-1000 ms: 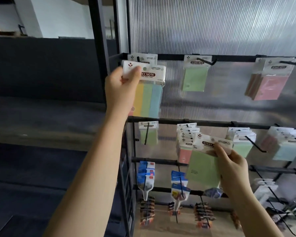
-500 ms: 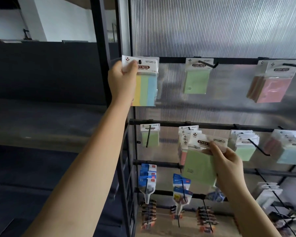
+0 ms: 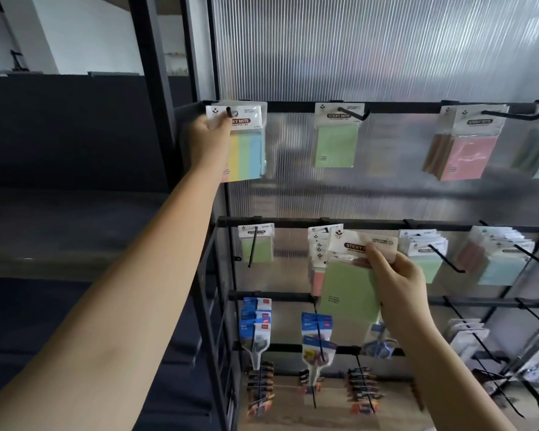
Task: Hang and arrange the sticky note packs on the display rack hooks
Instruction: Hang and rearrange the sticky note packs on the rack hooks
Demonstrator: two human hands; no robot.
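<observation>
L hand (image 3: pixel 210 135) was up at top-left hook (image 3: pixel 229 112) of display rack (image 3: pixel 386 106), fingers and thumb pinching header card of multicolour sticky note pack (image 3: pixel 246 141). Hook tip showed through card's hang hole, so pack looked threaded but not slid back. Couldn't tell how far on it sat.

R hand (image 3: pixel 395 281) was lower, in front of 2nd rail, thumb and fingers pinching header of green pack (image 3: pixel 350 287), held free of any hook. It overlapped the stack of packs (image 3: pixel 319 244) on hook behind; touching or not, couldn't tell.

Risks, as judged:
- If L hand let go w/ card only on hook tip, pack could slip off fwd and drop; cause = shallow seating.
- Pulling card sideways could tear the hang hole; thin plastic/card.
- Green pack held near crowded stack; a nudge could knock those packs askew or off.
- Both arms busy, attn split btwn 2 levels.
</observation>
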